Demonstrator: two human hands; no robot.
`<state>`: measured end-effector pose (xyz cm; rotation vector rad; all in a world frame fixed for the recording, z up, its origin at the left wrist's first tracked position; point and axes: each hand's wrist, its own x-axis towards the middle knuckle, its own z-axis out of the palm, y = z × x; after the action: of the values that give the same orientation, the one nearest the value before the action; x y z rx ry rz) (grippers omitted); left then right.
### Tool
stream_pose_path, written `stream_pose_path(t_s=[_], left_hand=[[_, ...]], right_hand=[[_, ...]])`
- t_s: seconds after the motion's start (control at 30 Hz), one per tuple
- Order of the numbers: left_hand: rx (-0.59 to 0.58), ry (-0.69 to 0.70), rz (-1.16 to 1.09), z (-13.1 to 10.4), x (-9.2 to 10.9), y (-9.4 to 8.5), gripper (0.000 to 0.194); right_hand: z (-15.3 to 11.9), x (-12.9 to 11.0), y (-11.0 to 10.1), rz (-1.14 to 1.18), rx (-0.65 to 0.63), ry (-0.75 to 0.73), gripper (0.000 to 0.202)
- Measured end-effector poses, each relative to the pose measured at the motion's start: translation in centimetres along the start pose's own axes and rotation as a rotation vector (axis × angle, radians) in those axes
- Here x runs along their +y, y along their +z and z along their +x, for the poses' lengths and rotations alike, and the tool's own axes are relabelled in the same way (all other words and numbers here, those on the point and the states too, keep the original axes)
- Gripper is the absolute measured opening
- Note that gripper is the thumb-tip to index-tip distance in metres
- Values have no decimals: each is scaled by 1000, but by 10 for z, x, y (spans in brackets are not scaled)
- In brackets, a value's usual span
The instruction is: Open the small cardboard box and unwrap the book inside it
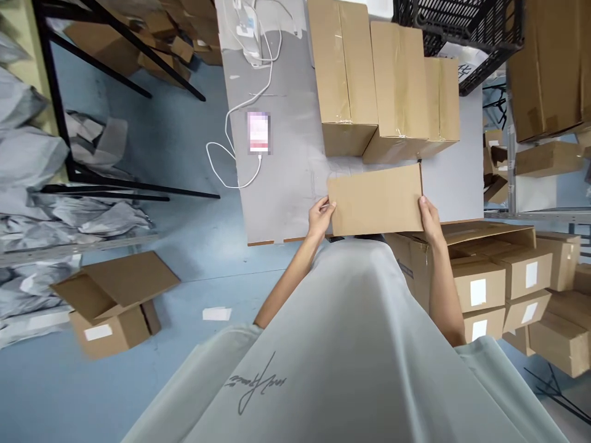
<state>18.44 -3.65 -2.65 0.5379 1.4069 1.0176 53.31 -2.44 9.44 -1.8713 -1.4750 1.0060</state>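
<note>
Floor (184, 307): blue, on the left of the frame.
Left hand (321, 216): pinches the brown card (376, 200) by its left edge.
Right hand (430, 218): grips its right edge.
Brown card: right of the middle, over the gray table (286, 191).
Phone (258, 132): on the table, blurry, white cord (227, 126) plugged in.
Three boxes (399, 86): taped, side by side, upper right.
Black crate (466, 24): top right.

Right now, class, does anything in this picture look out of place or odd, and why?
White paper lies loose on the floor, as if dropped. The white cable loops out past the left edge of the table, where it might snag. I see no spill.
</note>
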Motion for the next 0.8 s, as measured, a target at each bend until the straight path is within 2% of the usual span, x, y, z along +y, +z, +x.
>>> stream_pose_path(t_s=[0.1, 0.2, 0.27, 0.33, 0.4, 0.5, 0.57, 0.63, 0.7, 0.8], left_hand=[[143, 123, 171, -10, 2, -24, 60], [199, 83, 272, -12, 3, -34, 54], [211, 64, 299, -6, 8, -36, 52], [256, 85, 315, 11, 21, -38, 52], [315, 146, 303, 39, 46, -38, 57], [310, 216, 227, 100, 102, -30, 67], [253, 217, 205, 142, 144, -17, 75], [191, 176, 186, 177, 180, 0, 84], [132, 138, 174, 201, 207, 16, 87], [60, 119, 160, 218, 231, 28, 85]], right_hand=[[5, 27, 36, 181, -86, 208, 96], [14, 48, 68, 89, -116, 306, 104], [24, 59, 71, 9, -119, 315, 100], [42, 67, 59, -57, -66, 315, 93], [70, 76, 38, -157, 35, 329, 82], [126, 89, 15, -312, 134, 388, 67], [162, 98, 13, -381, 115, 442, 66], [182, 106, 18, -416, 54, 474, 61], [181, 113, 22, -428, -12, 473, 51], [147, 124, 16, -418, -80, 457, 46]])
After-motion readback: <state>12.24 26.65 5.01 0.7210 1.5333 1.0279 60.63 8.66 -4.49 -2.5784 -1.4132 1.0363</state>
